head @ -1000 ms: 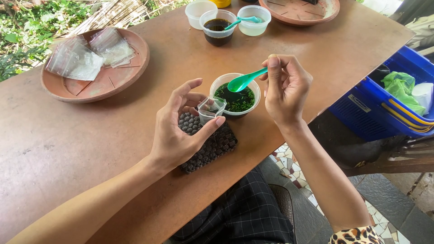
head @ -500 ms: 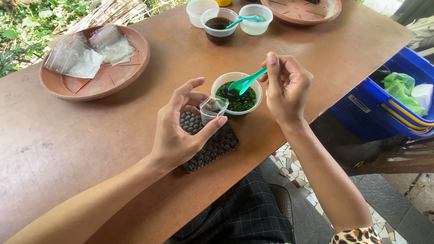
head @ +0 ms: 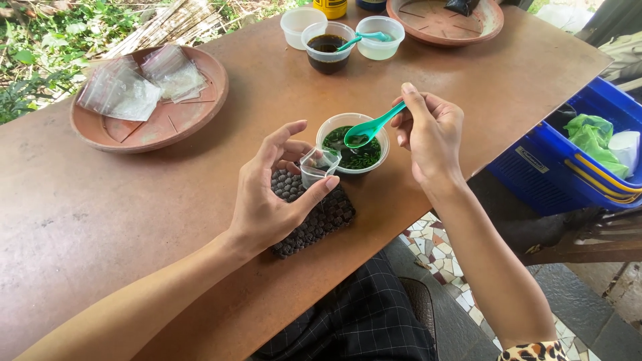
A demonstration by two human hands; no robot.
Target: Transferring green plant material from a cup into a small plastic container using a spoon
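Scooping is in hand: a small clear cup [head: 317, 166] is pinched by the left hand [head: 271, 194] above the table [head: 100, 220]; a green spoon [head: 371, 127], gripped by the right hand [head: 431, 130], is dipped into the bowl of green strands [head: 353, 144], possibly jelly. A level lift across to the cup is called for.

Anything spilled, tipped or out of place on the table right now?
Nothing stands out. The left hand holds a small clear cup upright over the dark mat; the right hand dips a green spoon into the bowl of green strips. No spill shows on the table.
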